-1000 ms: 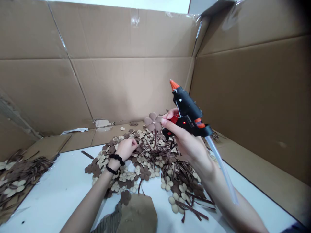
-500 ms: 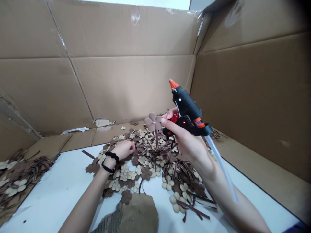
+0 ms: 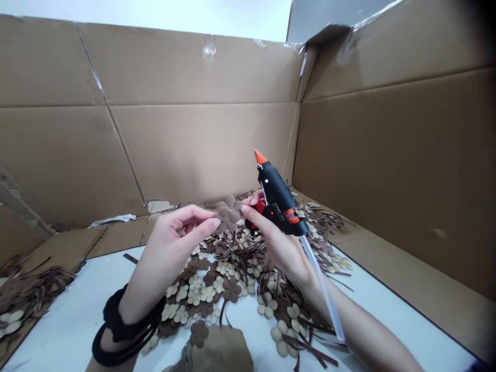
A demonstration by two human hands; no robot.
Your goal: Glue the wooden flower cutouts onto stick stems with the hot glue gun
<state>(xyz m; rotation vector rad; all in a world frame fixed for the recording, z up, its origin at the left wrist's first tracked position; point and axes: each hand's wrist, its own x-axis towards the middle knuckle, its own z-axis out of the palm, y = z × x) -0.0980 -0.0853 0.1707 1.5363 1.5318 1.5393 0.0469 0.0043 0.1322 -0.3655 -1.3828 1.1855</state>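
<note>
My right hand (image 3: 281,245) is closed around a black hot glue gun (image 3: 277,186), its orange nozzle tilted up and a translucent glue stick (image 3: 324,289) trailing from the back. A red light glows on its side. The thumb and fingertip of that same hand pinch a brown fabric flower (image 3: 231,201). My left hand (image 3: 170,235), with black bands at the wrist, pinches another brown flower (image 3: 226,219). This one is in front of the first and overlaps it; whether they touch I cannot tell. Beneath both hands spreads a heap of cream and brown flowers (image 3: 196,292).
Flowers with brown ribbon tails (image 3: 306,341) lie at the right front of the white tabletop (image 3: 101,294). A torn cardboard piece (image 3: 220,349) sits at the front, a dark flower on its edge. Another pile (image 3: 31,289) is at far left. Tall cardboard walls (image 3: 201,150) enclose the back and right.
My left hand has risen from the heap with a small brown flower and brought it to the flower in my right hand. The view has tilted up; the glue gun sits lower and further left.
</note>
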